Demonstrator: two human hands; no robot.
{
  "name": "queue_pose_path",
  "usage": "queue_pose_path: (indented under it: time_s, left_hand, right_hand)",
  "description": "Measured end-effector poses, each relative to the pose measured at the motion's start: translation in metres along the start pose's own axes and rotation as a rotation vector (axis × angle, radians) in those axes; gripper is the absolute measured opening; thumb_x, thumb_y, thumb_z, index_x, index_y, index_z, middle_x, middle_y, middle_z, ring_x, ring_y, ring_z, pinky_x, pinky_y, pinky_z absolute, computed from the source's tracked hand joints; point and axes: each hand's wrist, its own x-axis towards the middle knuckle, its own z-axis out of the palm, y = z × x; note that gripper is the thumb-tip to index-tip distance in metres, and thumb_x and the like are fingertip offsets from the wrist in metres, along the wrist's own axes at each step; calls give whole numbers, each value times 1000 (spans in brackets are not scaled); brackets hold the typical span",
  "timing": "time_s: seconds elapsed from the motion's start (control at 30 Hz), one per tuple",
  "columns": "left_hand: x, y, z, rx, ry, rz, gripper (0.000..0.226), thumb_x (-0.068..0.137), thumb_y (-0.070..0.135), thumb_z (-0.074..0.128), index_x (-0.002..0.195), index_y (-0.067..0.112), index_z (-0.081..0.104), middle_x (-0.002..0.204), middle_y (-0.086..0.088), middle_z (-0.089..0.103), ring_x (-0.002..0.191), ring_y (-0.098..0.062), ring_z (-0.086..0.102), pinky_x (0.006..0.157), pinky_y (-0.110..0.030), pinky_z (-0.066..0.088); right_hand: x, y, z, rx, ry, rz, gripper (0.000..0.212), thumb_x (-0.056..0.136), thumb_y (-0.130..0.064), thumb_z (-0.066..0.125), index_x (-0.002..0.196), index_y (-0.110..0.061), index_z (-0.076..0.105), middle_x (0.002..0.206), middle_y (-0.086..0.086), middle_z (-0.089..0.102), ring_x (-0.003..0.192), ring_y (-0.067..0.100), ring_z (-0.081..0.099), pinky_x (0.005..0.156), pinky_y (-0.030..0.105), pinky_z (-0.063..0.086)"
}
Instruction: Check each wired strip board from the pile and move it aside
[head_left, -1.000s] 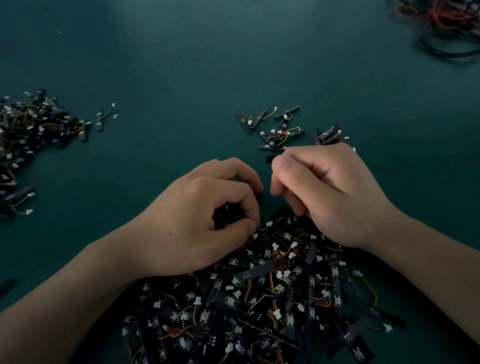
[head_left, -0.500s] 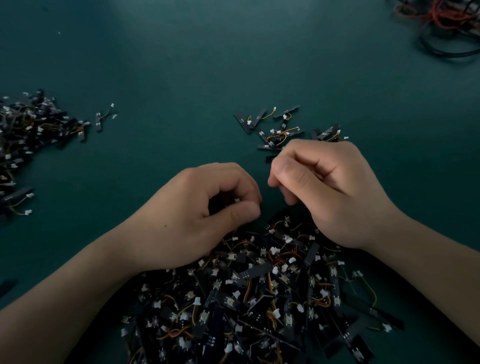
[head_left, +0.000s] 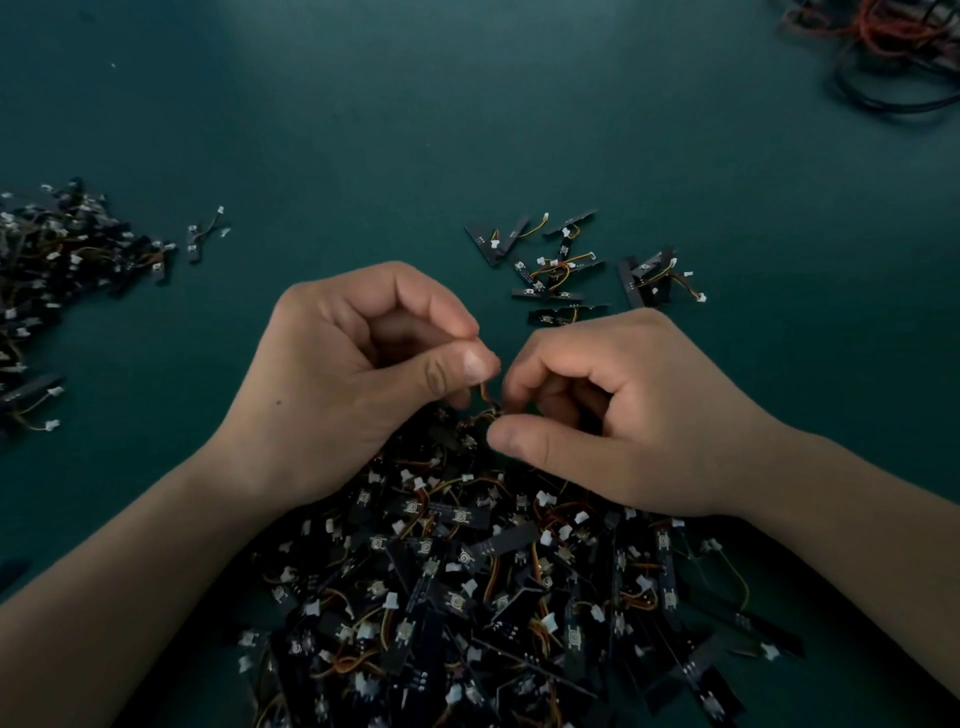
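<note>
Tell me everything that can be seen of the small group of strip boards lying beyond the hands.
The small group of strip boards holds roughly ten narrow black boards, seemingly rigid, each with short orange and yellow wires ending in a white plug. They lie flat and loosely scattered on the green table, some crossing one another, just beyond the right hand. No hand holds them; the nearest board lies close to the knuckles.
</note>
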Motion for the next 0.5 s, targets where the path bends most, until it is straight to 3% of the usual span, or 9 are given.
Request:
queue_pose_path:
  time_s: [0.07, 0.23, 0.37, 0.5]
  left_hand:
    - [0, 2, -1, -22, -8, -12, 15, 84, 31, 83, 90, 26, 71, 90, -4, 81, 78, -15, 79, 72, -22, 61]
    - [1, -1, -1, 55, 25, -20, 12, 85, 32, 81, 90, 28, 70, 95, 0, 81, 83, -30, 77, 77, -47, 61]
    - [1, -2, 0, 60, 25, -53, 17, 83, 36, 79, 96, 29, 70, 90, 0, 80, 77, -19, 73, 73, -32, 58]
    - [2, -3, 0, 80, 88, -9, 23, 86, 29, 82, 103, 28, 67, 86, 3, 79, 74, -14, 70, 71, -24, 56]
  right_hand:
    - [1, 1, 1, -2, 27, 12, 16, 93, -39, 71, 85, -24, 71, 61, -7, 61, 57, 17, 58, 52, 30, 43]
    - [-1, 2, -2, 152, 170, 39, 20, 101, -25, 66, 82, -18, 68, 60, -5, 58, 51, 12, 51, 49, 18, 36]
    - [-1, 2, -1, 214, 212, 73, 22, 102, -26, 65, 83, -15, 68, 59, -7, 54, 50, 6, 47, 50, 12, 34]
    - [-2, 0, -2, 205, 124, 56, 19, 100, -30, 66, 83, -22, 69, 62, -3, 60, 52, 13, 52, 49, 21, 39]
